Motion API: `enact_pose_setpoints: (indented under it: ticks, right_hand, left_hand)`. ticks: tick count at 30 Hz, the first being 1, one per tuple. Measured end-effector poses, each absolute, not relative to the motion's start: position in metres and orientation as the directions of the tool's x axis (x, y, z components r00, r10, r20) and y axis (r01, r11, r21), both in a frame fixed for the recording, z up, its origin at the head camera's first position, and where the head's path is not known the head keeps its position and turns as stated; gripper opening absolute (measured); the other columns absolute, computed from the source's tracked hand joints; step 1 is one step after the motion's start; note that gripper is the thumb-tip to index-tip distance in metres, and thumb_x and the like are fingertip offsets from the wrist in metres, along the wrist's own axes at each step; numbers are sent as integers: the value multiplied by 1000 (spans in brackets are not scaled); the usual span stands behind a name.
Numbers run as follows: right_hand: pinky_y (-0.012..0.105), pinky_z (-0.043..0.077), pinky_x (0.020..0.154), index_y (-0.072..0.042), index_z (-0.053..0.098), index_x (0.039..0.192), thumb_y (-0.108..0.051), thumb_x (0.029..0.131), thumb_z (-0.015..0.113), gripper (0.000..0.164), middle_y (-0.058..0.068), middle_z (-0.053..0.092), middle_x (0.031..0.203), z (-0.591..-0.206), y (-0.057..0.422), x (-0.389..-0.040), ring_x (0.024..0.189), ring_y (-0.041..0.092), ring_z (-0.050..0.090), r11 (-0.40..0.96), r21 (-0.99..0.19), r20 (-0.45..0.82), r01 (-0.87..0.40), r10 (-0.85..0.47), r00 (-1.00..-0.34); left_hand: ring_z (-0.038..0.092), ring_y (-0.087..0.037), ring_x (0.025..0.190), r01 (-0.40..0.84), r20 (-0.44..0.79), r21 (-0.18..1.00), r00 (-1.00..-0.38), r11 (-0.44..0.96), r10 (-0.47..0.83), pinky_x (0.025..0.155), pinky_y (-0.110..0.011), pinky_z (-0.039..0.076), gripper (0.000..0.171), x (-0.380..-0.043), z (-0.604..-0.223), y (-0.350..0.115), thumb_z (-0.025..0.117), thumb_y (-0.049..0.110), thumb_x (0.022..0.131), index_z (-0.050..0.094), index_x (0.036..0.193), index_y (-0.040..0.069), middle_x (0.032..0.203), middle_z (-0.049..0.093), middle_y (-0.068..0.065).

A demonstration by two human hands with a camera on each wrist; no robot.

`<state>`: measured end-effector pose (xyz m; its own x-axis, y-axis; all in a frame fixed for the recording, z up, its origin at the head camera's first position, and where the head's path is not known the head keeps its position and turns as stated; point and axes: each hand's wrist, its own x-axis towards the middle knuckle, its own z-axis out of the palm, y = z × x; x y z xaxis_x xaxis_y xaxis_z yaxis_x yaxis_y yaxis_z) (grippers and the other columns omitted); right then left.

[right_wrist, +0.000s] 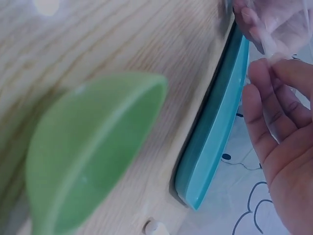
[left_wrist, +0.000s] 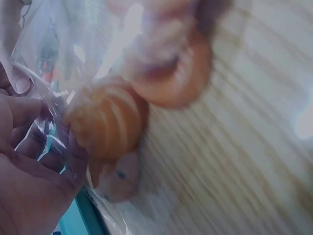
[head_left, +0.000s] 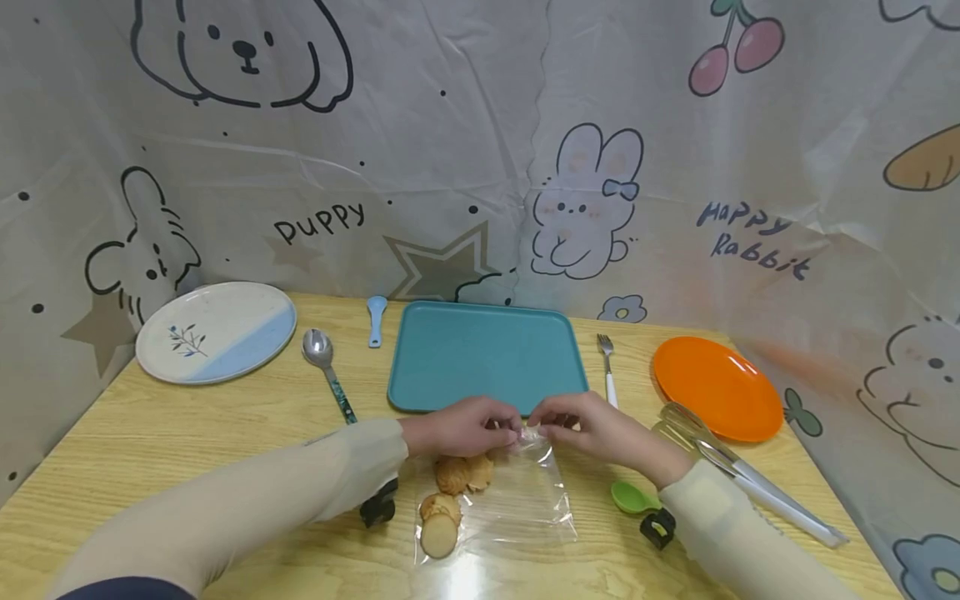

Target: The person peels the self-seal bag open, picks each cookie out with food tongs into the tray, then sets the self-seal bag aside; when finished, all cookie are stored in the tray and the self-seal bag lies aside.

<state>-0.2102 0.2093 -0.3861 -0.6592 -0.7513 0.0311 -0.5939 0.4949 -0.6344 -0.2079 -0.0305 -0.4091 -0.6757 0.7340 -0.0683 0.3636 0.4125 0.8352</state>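
Observation:
A clear plastic bag [head_left: 521, 504] lies on the wooden table in front of me, with several round golden biscuits [head_left: 439, 535] showing along its left side. My left hand [head_left: 468, 425] pinches the bag's far edge between thumb and fingers. Close beside it, my right hand [head_left: 588, 427] pinches the same edge, thumb against index finger. In the right wrist view, thin film runs between the fingertips of the right hand [right_wrist: 283, 112]. A ridged biscuit [left_wrist: 115, 122] appears through the film near the left hand [left_wrist: 34, 181] in the left wrist view.
Behind the hands lies a teal tray [head_left: 487, 354], with a fork [head_left: 608, 371] to its right. Spoons [head_left: 328, 375] and a patterned plate [head_left: 217, 333] are at left. An orange plate [head_left: 717, 388], metal utensils [head_left: 757, 479] and a green spoon [head_left: 633, 497] lie right.

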Motion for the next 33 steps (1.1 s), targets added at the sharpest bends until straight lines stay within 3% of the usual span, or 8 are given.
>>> enact_pose_setpoints:
  ticks: [7,14,27,33]
  right_hand:
    - [23,54,72,-15,69,103,-11,93,64,12,-2,71,95,-385,207,-211,81,4,61,470,-596,103,-651,-759,-643]
    - [21,53,68,-16,70,100,-13,91,68,11,-6,67,92,-381,202,-206,80,2,56,487,-528,138,-696,-760,-636]
    - [18,54,77,-19,71,97,-14,90,68,9,-10,67,96,-383,200,-203,86,1,60,502,-339,209,-796,-784,-584]
    - [19,53,78,-17,70,97,-12,91,67,9,-10,67,96,-383,201,-203,86,2,60,483,-342,228,-806,-789,-570]
  left_hand:
    - [55,-8,82,167,-128,920,-726,354,676,72,-20,46,16,-206,-405,-25,54,6,98,69,101,3,98,69,-11]
    - [53,-9,85,72,-184,937,-728,342,660,74,-22,45,15,-207,-406,-25,56,8,97,70,100,3,99,68,-7]
    - [51,-7,79,116,-187,923,-698,368,691,70,-18,42,19,-209,-405,-25,53,6,98,69,101,-2,99,69,-10]
    - [49,-9,75,113,-198,922,-687,371,699,66,-19,40,18,-209,-402,-25,51,4,98,68,98,-4,95,68,-10]
